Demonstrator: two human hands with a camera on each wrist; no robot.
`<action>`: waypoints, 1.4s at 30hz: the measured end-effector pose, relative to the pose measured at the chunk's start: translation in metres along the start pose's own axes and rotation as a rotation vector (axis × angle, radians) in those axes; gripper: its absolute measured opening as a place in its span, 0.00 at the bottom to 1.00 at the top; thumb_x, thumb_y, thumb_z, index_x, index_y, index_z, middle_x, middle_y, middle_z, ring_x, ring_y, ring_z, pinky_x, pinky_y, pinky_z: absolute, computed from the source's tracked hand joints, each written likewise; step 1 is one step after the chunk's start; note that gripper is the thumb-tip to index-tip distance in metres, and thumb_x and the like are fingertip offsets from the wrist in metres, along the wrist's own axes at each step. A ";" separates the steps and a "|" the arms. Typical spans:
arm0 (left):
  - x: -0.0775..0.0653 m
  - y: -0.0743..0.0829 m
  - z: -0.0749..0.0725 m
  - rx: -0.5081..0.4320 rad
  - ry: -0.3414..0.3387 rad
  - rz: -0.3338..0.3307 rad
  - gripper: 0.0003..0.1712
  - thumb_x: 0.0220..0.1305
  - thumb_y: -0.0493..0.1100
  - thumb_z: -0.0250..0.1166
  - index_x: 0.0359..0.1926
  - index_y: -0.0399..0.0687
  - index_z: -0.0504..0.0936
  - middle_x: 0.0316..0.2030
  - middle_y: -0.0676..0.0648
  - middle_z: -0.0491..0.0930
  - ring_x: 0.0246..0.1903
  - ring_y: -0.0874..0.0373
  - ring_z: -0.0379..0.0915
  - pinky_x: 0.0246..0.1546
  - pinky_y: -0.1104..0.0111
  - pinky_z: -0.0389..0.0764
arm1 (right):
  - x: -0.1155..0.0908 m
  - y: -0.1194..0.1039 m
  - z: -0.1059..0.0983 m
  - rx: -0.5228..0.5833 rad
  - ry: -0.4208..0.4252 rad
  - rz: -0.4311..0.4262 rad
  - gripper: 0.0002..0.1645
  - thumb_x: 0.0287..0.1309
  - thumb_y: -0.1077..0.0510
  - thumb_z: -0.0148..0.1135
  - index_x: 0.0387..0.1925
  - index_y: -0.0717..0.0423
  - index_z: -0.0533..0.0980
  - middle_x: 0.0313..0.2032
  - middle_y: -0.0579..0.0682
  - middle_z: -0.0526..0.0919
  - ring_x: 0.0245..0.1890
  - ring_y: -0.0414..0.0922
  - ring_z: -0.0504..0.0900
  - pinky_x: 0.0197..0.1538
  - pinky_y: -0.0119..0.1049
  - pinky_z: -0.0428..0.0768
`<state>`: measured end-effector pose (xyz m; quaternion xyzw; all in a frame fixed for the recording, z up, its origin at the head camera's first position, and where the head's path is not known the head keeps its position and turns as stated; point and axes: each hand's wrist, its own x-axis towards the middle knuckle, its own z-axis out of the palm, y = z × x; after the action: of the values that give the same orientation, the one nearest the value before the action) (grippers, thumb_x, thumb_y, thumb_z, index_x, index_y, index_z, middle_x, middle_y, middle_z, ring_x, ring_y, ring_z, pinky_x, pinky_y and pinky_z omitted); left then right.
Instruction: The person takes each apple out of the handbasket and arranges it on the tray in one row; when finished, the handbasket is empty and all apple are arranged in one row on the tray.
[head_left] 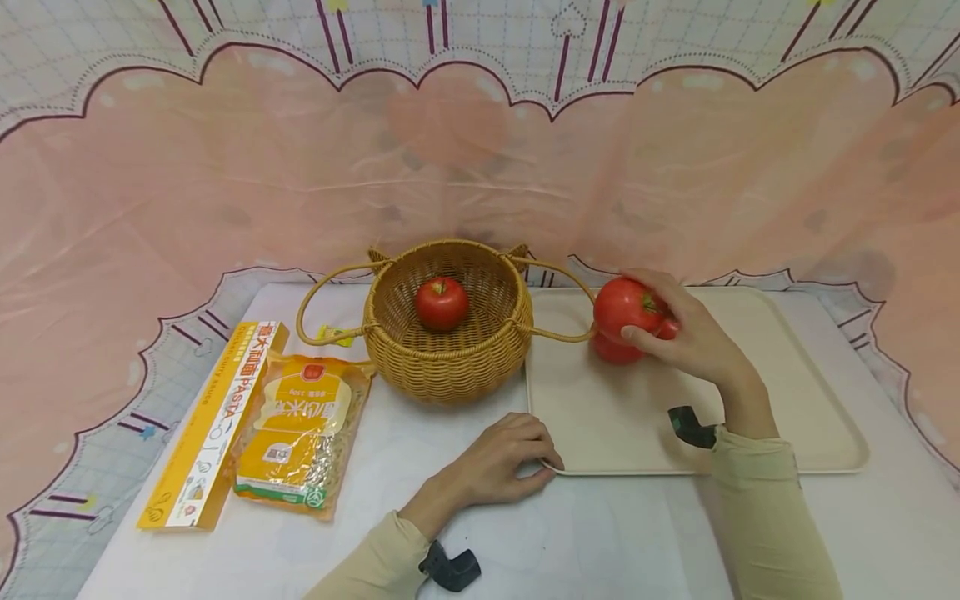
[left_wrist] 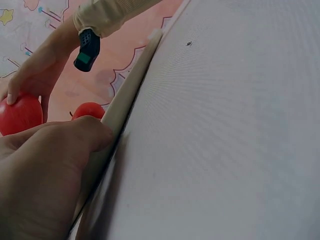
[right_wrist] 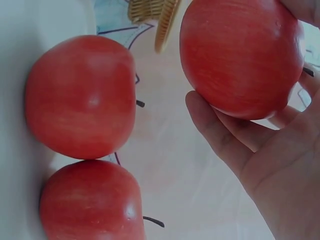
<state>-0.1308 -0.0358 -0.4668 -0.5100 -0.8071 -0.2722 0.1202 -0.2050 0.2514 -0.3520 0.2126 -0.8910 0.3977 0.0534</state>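
A red apple (head_left: 621,307) is held up in my right hand (head_left: 697,337) over the beige tray (head_left: 757,400), with the fingers curled around it. Beneath it, two more red apples rest side by side on the tray; the right wrist view shows the upper apple (right_wrist: 82,97) touching the lower apple (right_wrist: 92,202). My left hand (head_left: 495,458) grips the tray's near left corner, its fingertips on the rim. Left of the tray, a wicker basket (head_left: 450,367) with two looped handles contains one red apple (head_left: 441,304).
On the left side of the table lie a long yellow-and-white pasta box (head_left: 213,433) and an orange plastic food packet (head_left: 300,433). A small yellow packet (head_left: 335,335) is partly behind the basket's left handle. A patterned pink cloth (head_left: 480,183) hangs behind the table.
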 end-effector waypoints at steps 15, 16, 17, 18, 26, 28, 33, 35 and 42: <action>0.000 0.002 0.002 -0.008 0.007 -0.002 0.04 0.58 0.45 0.65 0.35 0.61 0.83 0.34 0.63 0.75 0.44 0.68 0.70 0.58 0.73 0.68 | -0.003 0.010 -0.012 -0.044 0.026 0.024 0.41 0.52 0.53 0.68 0.65 0.30 0.62 0.65 0.41 0.63 0.59 0.47 0.66 0.54 0.55 0.71; 0.000 0.002 0.002 -0.007 0.007 -0.003 0.05 0.58 0.45 0.65 0.35 0.61 0.83 0.34 0.63 0.75 0.45 0.68 0.70 0.58 0.73 0.68 | -0.004 0.011 -0.013 -0.047 0.030 0.030 0.41 0.52 0.54 0.68 0.65 0.31 0.62 0.64 0.42 0.63 0.59 0.47 0.66 0.53 0.55 0.71; 0.000 0.002 0.002 -0.006 0.007 -0.004 0.04 0.58 0.45 0.65 0.35 0.61 0.83 0.34 0.63 0.75 0.45 0.68 0.70 0.58 0.73 0.67 | -0.004 0.011 -0.014 -0.047 0.033 0.036 0.40 0.52 0.54 0.68 0.66 0.32 0.62 0.64 0.42 0.63 0.59 0.47 0.66 0.53 0.55 0.71; 0.000 0.002 0.002 -0.004 0.006 -0.006 0.05 0.58 0.45 0.65 0.35 0.61 0.83 0.34 0.63 0.75 0.45 0.68 0.70 0.58 0.73 0.67 | -0.005 0.012 -0.016 -0.048 0.035 0.045 0.40 0.53 0.53 0.68 0.66 0.32 0.62 0.64 0.42 0.63 0.58 0.48 0.66 0.53 0.55 0.71; -0.001 0.001 0.001 -0.009 0.002 -0.012 0.04 0.58 0.45 0.65 0.35 0.61 0.83 0.34 0.63 0.75 0.46 0.67 0.70 0.57 0.74 0.68 | -0.008 0.018 -0.024 -0.046 0.039 0.131 0.42 0.53 0.50 0.67 0.67 0.31 0.59 0.65 0.46 0.62 0.60 0.52 0.64 0.54 0.61 0.70; -0.001 0.001 0.001 -0.011 -0.001 -0.016 0.04 0.58 0.45 0.65 0.35 0.61 0.83 0.34 0.63 0.75 0.46 0.68 0.70 0.57 0.73 0.68 | -0.009 0.020 -0.026 -0.053 0.043 0.138 0.42 0.54 0.50 0.67 0.68 0.31 0.59 0.66 0.47 0.62 0.60 0.53 0.65 0.55 0.62 0.70; 0.000 0.002 0.001 -0.014 -0.011 -0.030 0.04 0.57 0.46 0.65 0.35 0.61 0.83 0.34 0.63 0.76 0.46 0.67 0.70 0.58 0.73 0.67 | -0.010 0.025 -0.029 -0.078 0.059 0.155 0.42 0.54 0.50 0.66 0.68 0.29 0.58 0.66 0.47 0.62 0.57 0.52 0.67 0.52 0.48 0.73; 0.000 0.001 0.000 -0.011 -0.010 -0.031 0.04 0.57 0.46 0.65 0.35 0.61 0.83 0.34 0.63 0.76 0.46 0.67 0.70 0.57 0.73 0.67 | -0.011 0.027 -0.031 -0.086 0.067 0.166 0.42 0.54 0.51 0.66 0.68 0.28 0.58 0.66 0.47 0.62 0.56 0.51 0.68 0.50 0.34 0.73; 0.000 0.002 0.000 -0.032 -0.025 -0.055 0.04 0.58 0.45 0.65 0.35 0.61 0.84 0.34 0.63 0.76 0.46 0.68 0.70 0.59 0.74 0.66 | -0.014 0.033 -0.035 -0.107 0.116 0.150 0.40 0.56 0.51 0.64 0.67 0.26 0.58 0.64 0.49 0.64 0.54 0.49 0.67 0.42 0.16 0.67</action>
<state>-0.1289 -0.0353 -0.4662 -0.4927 -0.8179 -0.2818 0.0942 -0.2088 0.3012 -0.3542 0.1190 -0.9197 0.3642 0.0860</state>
